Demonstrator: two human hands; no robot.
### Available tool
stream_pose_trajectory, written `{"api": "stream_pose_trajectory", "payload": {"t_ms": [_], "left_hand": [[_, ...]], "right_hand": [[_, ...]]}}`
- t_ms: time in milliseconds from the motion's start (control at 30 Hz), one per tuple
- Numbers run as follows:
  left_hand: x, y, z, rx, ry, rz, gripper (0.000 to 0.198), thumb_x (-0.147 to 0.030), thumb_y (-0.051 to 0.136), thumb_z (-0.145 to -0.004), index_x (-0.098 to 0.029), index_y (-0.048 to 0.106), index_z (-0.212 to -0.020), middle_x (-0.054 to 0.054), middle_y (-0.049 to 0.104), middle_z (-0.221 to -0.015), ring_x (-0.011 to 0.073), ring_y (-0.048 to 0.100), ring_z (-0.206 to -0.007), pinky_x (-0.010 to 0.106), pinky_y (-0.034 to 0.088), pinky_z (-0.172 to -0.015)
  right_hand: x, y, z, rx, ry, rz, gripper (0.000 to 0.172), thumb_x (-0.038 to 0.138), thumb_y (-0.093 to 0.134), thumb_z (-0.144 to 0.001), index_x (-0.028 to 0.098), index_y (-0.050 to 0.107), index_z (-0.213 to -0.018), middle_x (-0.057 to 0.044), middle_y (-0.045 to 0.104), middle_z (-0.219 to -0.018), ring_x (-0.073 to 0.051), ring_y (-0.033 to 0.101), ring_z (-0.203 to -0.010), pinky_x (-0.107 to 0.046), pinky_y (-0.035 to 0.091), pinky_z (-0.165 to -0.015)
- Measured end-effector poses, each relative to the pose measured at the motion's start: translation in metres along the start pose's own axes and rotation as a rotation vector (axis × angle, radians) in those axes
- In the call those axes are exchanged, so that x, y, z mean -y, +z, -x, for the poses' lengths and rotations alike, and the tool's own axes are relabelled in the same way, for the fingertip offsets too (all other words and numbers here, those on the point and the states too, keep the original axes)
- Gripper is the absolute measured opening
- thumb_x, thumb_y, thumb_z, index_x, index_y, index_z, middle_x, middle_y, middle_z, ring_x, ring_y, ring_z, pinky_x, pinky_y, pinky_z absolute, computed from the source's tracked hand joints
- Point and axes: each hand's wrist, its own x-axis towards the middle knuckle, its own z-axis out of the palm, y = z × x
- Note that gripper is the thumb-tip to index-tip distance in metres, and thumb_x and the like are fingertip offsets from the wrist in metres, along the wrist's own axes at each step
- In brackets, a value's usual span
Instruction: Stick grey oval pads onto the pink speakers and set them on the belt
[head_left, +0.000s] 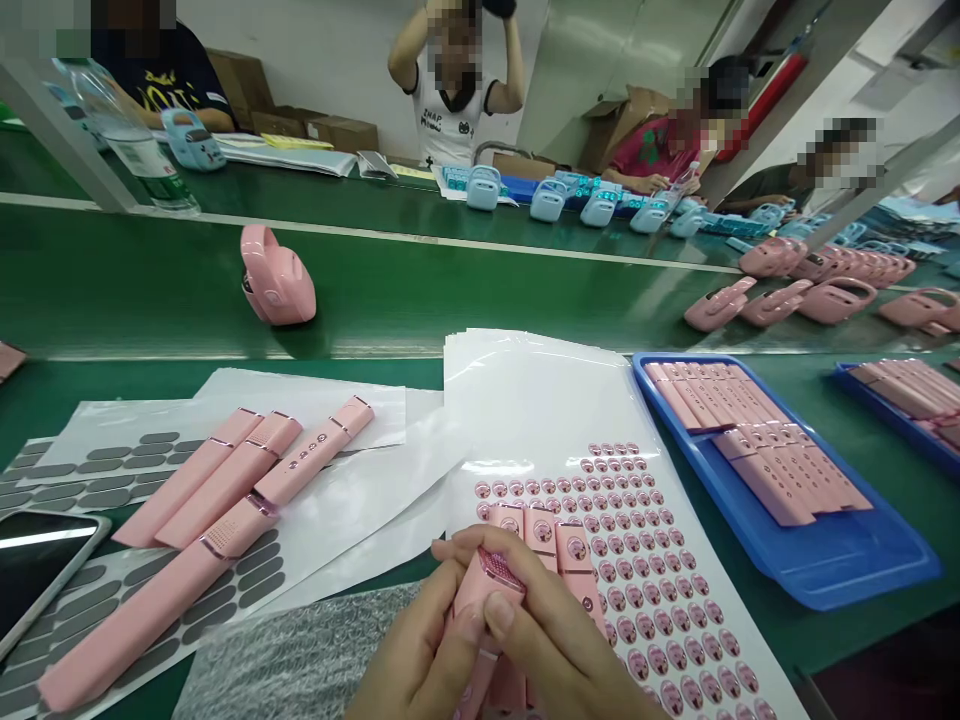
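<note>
My left hand (420, 645) and my right hand (559, 650) are both closed around a slim pink handheld device (474, 585) with a perforated end. My right thumb presses near that end, and the fingers hide much of the body. Just beyond my hands, several pink devices (576, 572) with round stickers lie side by side. They rest on a white sheet (536, 400) with rows of round pink picture stickers (634, 600). Further left, several similar pink devices (202, 475) lie on sheets with grey oval stickers (105, 495); one long piece slants toward the near edge.
At right, a blue tray (832, 585) holds rows of pink pieces, with another blue tray (904, 410) beyond it. Bubble wrap (292, 650) and a phone (45, 565) lie at left. A pink handled device (277, 280) stands on the green belt (450, 285). Several people sit opposite.
</note>
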Motion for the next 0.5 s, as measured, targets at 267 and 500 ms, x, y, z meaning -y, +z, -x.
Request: {"api": "stream_pose_trajectory", "payload": {"t_ms": [267, 500], "left_hand": [[0.002, -0.001, -0.001, 0.072, -0.080, 0.035, 0.055, -0.061, 0.049, -0.086, -0.019, 0.057, -0.121, 0.008, 0.064, -0.113, 0.0234, 0.056, -0.104, 0.031, 0.042, -0.095], [0.001, -0.004, -0.002, 0.152, -0.204, -0.009, 0.052, -0.066, 0.051, -0.081, -0.020, 0.057, -0.105, 0.006, 0.059, -0.090, 0.0226, 0.053, -0.083, 0.036, 0.042, -0.079]], "right_hand": [[0.002, -0.002, 0.004, 0.019, 0.027, 0.071, 0.049, 0.059, 0.040, -0.095, 0.031, 0.050, -0.134, -0.006, 0.060, -0.134, -0.027, 0.054, -0.120, -0.036, 0.048, -0.086], [0.011, -0.008, 0.009, 0.012, 0.211, -0.044, 0.053, 0.063, 0.048, -0.090, 0.040, 0.049, -0.138, 0.001, 0.047, -0.148, -0.027, 0.036, -0.138, -0.045, 0.026, -0.112]]}}
